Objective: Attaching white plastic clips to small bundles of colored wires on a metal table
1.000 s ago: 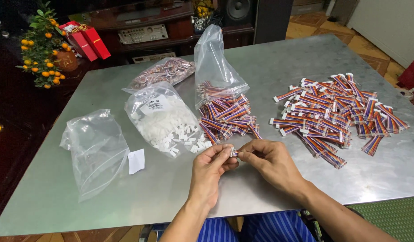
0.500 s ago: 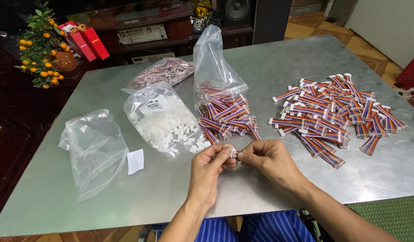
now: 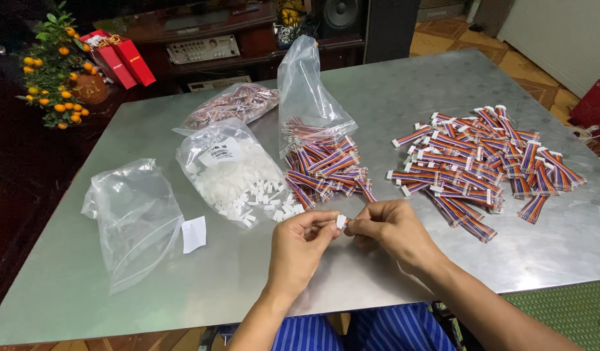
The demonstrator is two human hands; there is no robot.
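My left hand [image 3: 300,250] and right hand [image 3: 388,229] meet near the six o'clock edge of the grey metal bench [image 3: 404,84], fingers pinched shut on a small white plastic connector [image 3: 340,221] between them. Bare bench lies around my wrists. At ten o'clock sits a clear bag of white connectors [image 3: 232,172] with a white label; at nine, an empty clear bag [image 3: 134,218]; at two, a heap of rainbow ribbon cables [image 3: 482,162].
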